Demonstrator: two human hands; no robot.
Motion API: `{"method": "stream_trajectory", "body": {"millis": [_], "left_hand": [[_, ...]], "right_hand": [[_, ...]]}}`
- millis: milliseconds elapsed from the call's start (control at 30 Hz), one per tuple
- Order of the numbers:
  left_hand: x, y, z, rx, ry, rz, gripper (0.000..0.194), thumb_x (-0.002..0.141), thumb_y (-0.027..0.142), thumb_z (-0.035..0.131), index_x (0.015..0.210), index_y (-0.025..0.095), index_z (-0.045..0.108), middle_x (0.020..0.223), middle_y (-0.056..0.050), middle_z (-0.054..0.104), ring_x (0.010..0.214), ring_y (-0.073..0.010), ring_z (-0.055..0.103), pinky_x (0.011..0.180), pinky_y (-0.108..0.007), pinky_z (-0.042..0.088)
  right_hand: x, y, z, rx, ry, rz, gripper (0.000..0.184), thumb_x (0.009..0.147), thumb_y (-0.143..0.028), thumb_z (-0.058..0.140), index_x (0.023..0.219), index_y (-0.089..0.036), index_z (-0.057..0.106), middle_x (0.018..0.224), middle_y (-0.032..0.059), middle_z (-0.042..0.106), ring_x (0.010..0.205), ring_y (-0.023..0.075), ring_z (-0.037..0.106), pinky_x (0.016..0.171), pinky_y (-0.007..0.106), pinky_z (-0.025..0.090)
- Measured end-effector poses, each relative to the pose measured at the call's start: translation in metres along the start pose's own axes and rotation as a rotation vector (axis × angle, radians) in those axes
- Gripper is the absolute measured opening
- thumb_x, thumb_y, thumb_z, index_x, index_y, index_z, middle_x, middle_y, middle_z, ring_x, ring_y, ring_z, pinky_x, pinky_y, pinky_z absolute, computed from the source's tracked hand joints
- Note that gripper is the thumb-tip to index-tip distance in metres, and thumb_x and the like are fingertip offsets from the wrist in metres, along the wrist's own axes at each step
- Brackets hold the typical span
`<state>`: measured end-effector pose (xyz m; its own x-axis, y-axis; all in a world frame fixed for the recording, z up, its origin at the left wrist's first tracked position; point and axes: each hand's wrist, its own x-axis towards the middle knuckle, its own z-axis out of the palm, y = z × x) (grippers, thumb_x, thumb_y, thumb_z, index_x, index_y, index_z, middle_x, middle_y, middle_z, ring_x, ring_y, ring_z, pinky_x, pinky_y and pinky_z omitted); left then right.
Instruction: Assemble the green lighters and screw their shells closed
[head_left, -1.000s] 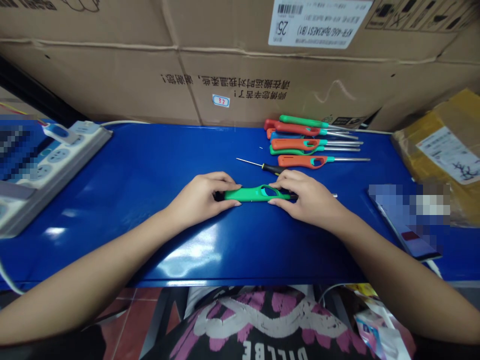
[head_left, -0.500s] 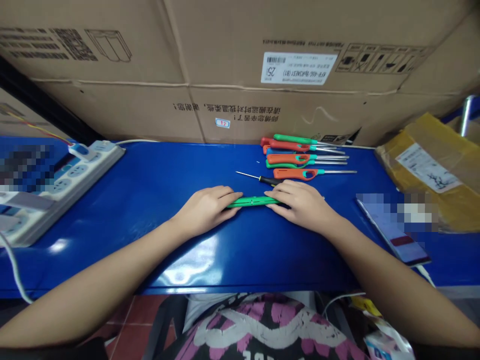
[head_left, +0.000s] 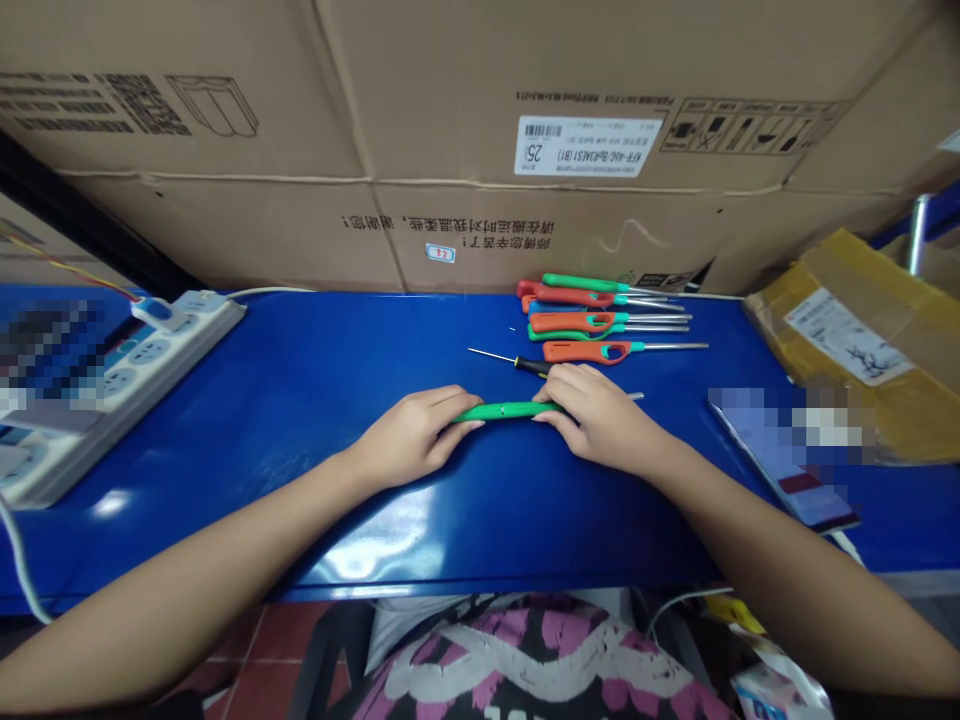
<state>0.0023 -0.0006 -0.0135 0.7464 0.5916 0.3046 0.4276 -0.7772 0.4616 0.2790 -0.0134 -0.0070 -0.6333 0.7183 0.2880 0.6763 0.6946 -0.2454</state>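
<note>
Between my two hands is a green long-necked lighter, its body lying roughly level across the blue table. My left hand pinches its left end between thumb and fingers. Around the right part of the body closes my right hand, and a bit of metal tube shows beyond it. Just behind the right hand lies a screwdriver with a dark handle, its thin shaft pointing left. Farther back, several similar lighters in orange, red, green and blue lie in a stack, metal tubes to the right.
At the left a white power strip with a plug and cables lies on the blue table. A phone rests at the right, before a yellow-taped parcel. A large cardboard box forms the back.
The green lighter has turned slightly in my hands, and the dark slot along its body no longer shows. Both hands keep their hold. The view has shifted a little.
</note>
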Motion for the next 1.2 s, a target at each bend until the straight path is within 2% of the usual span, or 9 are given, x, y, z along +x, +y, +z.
{"method": "stream_trajectory", "body": {"millis": [267,467,567,700,767,833,1000,1067,1200], "left_hand": [[0.001,-0.003,-0.004,-0.037,0.03,-0.005,0.023,0.102,0.026,0.05,0.114,0.013,0.064,0.102,-0.009,0.07,0.091,-0.0187,0.067,0.082,-0.029,0.054],[0.001,-0.006,-0.005,-0.093,0.225,-0.034,0.019,0.095,0.029,0.064,0.107,0.016,0.07,0.1,-0.007,0.074,0.086,-0.0156,0.069,0.08,-0.024,0.053],[0.002,-0.004,-0.002,-0.236,0.291,-0.168,0.021,0.093,0.033,0.066,0.106,0.017,0.071,0.091,-0.005,0.075,0.075,-0.0137,0.069,0.07,-0.022,0.053],[0.008,0.001,0.005,-0.751,0.267,-0.498,0.035,0.094,0.04,0.062,0.118,0.015,0.065,0.067,-0.001,0.069,0.048,-0.0096,0.059,0.049,-0.019,0.049],[0.011,0.002,0.008,-0.986,0.219,-0.631,0.037,0.093,0.042,0.061,0.115,0.013,0.067,0.069,-0.004,0.072,0.046,-0.0101,0.06,0.047,-0.019,0.049],[0.012,0.003,0.008,-1.123,0.185,-0.69,0.037,0.093,0.043,0.062,0.112,0.012,0.069,0.073,-0.007,0.074,0.051,-0.0115,0.064,0.051,-0.02,0.053],[0.011,0.009,0.008,-1.012,0.225,-0.56,0.042,0.08,0.03,0.08,0.117,0.014,0.069,0.089,-0.007,0.078,0.078,-0.0164,0.075,0.078,-0.026,0.062],[0.009,0.01,0.009,-0.944,0.239,-0.504,0.041,0.079,0.027,0.08,0.117,0.013,0.07,0.092,-0.007,0.078,0.079,-0.0165,0.076,0.081,-0.026,0.063],[0.005,0.01,0.011,-0.851,0.228,-0.419,0.031,0.084,0.027,0.076,0.11,0.01,0.073,0.083,-0.007,0.078,0.071,-0.0154,0.074,0.074,-0.025,0.063]], "right_hand": [[0.0,0.011,-0.001,0.17,0.052,-0.009,0.013,0.096,-0.029,0.061,0.102,-0.018,0.065,0.098,0.0074,0.065,0.094,0.0221,0.061,0.087,0.037,0.049],[-0.002,0.017,-0.007,0.133,0.044,0.022,0.014,0.096,-0.03,0.061,0.101,-0.018,0.066,0.094,0.0071,0.068,0.091,0.0227,0.064,0.082,0.037,0.052],[-0.002,0.014,-0.008,0.127,0.066,0.033,0.016,0.097,-0.03,0.059,0.104,-0.018,0.066,0.099,0.0083,0.071,0.094,0.0235,0.066,0.084,0.039,0.054],[-0.001,0.007,-0.005,0.151,0.04,0.01,0.033,0.096,-0.037,0.061,0.122,-0.017,0.064,0.114,0.0114,0.07,0.108,0.0254,0.066,0.094,0.041,0.055],[-0.001,0.004,-0.003,0.16,0.002,-0.025,0.042,0.095,-0.041,0.063,0.129,-0.018,0.062,0.12,0.012,0.068,0.11,0.0253,0.066,0.095,0.04,0.056],[-0.001,0.003,0.0,0.158,-0.012,-0.046,0.042,0.096,-0.04,0.062,0.131,-0.019,0.061,0.123,0.0117,0.068,0.109,0.0248,0.067,0.094,0.04,0.057],[-0.001,0.004,0.005,0.167,0.074,-0.037,0.031,0.102,-0.028,0.049,0.129,-0.017,0.061,0.121,0.01,0.071,0.11,0.0227,0.068,0.095,0.039,0.056],[-0.001,0.003,0.005,0.184,0.093,-0.029,0.027,0.103,-0.025,0.048,0.124,-0.017,0.063,0.116,0.0085,0.074,0.105,0.0215,0.07,0.092,0.037,0.057],[-0.002,0.002,0.007,0.206,0.122,-0.04,0.019,0.101,-0.026,0.052,0.11,-0.017,0.067,0.104,0.007,0.077,0.094,0.0199,0.073,0.084,0.033,0.059]]}}
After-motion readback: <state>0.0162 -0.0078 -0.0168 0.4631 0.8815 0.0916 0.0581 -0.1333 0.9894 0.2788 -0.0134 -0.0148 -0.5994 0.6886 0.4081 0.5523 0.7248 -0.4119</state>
